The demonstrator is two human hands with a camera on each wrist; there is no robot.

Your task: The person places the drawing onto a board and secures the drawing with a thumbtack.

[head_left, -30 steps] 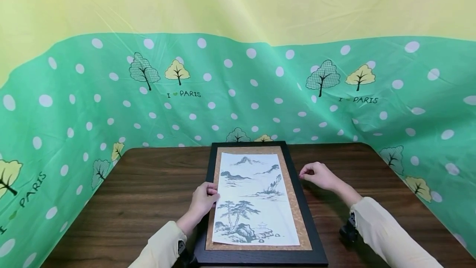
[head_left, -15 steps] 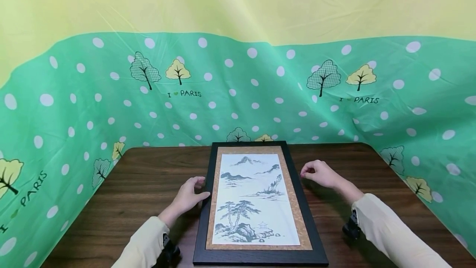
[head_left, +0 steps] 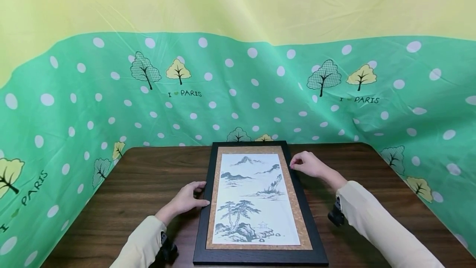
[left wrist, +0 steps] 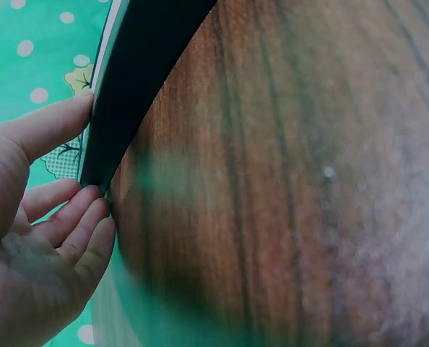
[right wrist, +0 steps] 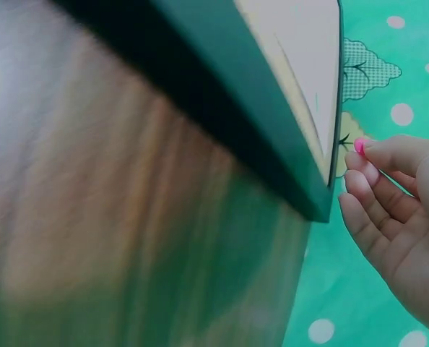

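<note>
A cork board in a black frame lies on the table before me. On it rests a white paper sheet printed with mountains, pines and rocks. Against the frame's left side, my left hand touches the outer edge with thumb and fingers relaxed and spread apart. My right hand is over the upper right side of the frame. Its thumb and forefinger pinch a small pink pushpin, mostly covered by the fingertips in the right wrist view.
The dark wood-grain table extends to both sides of the board. Behind and around it hangs a green and yellow cloth with white dots and printed trees. A black wrist camera sits at the right cuff.
My left hand has moved left off the paper's edge to the frame's outer side. The right hand has shifted up and left, from beside the frame to over its right side.
</note>
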